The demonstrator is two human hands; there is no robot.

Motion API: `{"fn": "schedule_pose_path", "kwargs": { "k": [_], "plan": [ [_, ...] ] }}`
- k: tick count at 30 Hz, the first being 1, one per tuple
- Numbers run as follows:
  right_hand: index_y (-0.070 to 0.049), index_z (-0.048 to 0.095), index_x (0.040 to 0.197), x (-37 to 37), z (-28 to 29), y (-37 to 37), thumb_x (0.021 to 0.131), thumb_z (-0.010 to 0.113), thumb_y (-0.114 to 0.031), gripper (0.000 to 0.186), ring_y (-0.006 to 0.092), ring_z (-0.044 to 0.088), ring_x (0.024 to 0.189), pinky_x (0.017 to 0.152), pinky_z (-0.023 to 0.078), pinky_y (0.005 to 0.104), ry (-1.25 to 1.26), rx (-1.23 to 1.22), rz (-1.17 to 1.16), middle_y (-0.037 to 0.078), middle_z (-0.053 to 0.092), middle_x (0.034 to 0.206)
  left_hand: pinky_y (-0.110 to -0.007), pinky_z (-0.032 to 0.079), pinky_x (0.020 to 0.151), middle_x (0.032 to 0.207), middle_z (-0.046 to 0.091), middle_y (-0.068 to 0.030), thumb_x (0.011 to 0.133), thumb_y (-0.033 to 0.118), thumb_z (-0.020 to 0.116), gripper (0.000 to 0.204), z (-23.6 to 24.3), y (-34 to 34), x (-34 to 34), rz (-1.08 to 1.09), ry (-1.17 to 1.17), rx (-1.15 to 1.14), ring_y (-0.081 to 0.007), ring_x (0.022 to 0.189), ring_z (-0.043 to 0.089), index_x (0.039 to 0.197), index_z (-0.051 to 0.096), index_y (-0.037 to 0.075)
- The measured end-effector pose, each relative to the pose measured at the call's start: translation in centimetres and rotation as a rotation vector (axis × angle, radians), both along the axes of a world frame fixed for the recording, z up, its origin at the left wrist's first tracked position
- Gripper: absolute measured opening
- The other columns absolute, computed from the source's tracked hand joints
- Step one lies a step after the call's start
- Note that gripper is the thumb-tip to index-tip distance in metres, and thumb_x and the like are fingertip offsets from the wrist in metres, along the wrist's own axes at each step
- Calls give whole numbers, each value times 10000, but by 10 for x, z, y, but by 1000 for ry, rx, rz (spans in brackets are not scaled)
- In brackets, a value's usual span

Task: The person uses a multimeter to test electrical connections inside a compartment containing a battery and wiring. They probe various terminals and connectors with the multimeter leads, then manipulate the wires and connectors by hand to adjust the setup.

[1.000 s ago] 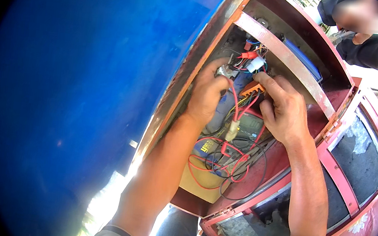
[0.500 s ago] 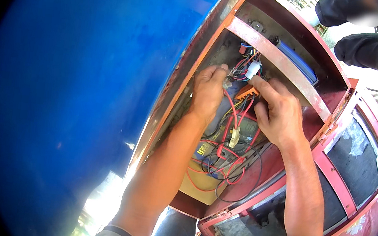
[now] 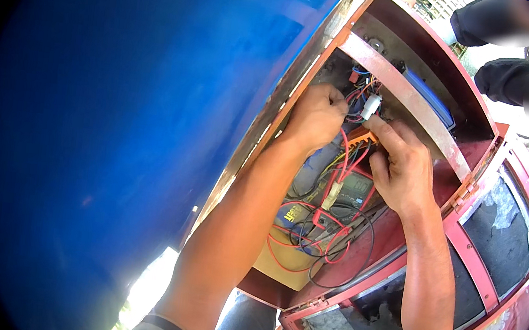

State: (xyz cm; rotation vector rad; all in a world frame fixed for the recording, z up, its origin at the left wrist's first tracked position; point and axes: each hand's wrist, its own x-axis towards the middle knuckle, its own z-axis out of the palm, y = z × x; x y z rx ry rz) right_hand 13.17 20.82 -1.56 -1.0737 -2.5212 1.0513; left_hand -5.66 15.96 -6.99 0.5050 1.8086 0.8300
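Inside an open red metal box (image 3: 356, 278), my left hand (image 3: 318, 116) is closed in a pinch on thin wires (image 3: 353, 98); its fingertips are partly hidden. These wires run to a white plug connector (image 3: 371, 105). My right hand (image 3: 406, 164) has its index fingertip at the connector's lower end, other fingers curled behind, thumb lower and apart. Just below the connector sits an orange comb-like plastic piece (image 3: 360, 138), with red, yellow and dark wires under it. A red-edged multimeter (image 3: 356, 186) lies below, partly covered by red and black leads (image 3: 332, 260).
A red crossbar (image 3: 407, 93) spans the box above my hands. At the left stands a large blue panel (image 3: 121, 118). The hinged red door (image 3: 470, 264) hangs open at the right. Another person's dark-clothed limbs (image 3: 512, 81) are at the upper right.
The view has shifted, so the box sits slightly further right. My left hand has turned, its fingers more curled and closer to the wires. My right hand stays at the connector.
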Motion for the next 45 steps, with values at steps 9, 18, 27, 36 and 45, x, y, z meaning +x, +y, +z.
{"fn": "schedule_pose_path", "kwargs": {
  "k": [9, 18, 27, 36, 45],
  "plan": [
    [-115, 715, 1279, 1, 0, 2, 784, 670, 66, 529, 404, 681, 881, 761, 550, 496, 21, -51, 22, 157, 654, 970, -433, 563, 907, 1050, 750, -234, 956, 38, 625, 234, -29, 9, 8, 51, 303, 362, -323, 1020, 737, 1137, 697, -92],
    [-128, 608, 1477, -2, 8, 3, 766, 638, 119, 753, 411, 671, 1049, 873, 567, 491, 89, -154, 178, 182, 644, 1157, -307, 558, 929, 1142, 738, -105, 1047, 72, 549, 280, -30, 16, 5, 241, -400, 388, -181, 1035, 706, 1262, 690, -40],
    [-48, 643, 1307, 3, 10, 6, 743, 690, 33, 572, 398, 684, 1067, 878, 580, 477, 161, -71, 177, 153, 665, 1189, -344, 547, 969, 1246, 736, -108, 1090, 233, 625, 367, -19, 19, -1, 362, -531, 276, -184, 1096, 702, 1355, 701, -10],
    [16, 645, 1253, 29, 64, 67, 862, 737, -31, 404, 396, 642, 1081, 971, 501, 491, 63, 424, -421, 215, 673, 1128, -363, 443, 1160, 1496, 639, -121, 1098, 305, 642, 496, -33, 7, -10, 231, -396, 261, -221, 1380, 596, 1498, 626, 13],
    [32, 513, 1505, 31, 33, 80, 1012, 693, -446, 710, 421, 489, 1396, 1210, 320, 559, -355, 426, -381, 244, 563, 1467, -384, 450, 1138, 1422, 653, -111, 1108, 376, 643, 483, -56, 7, -20, 70, -192, 212, -229, 1342, 594, 1412, 661, 2]
  ]
}}
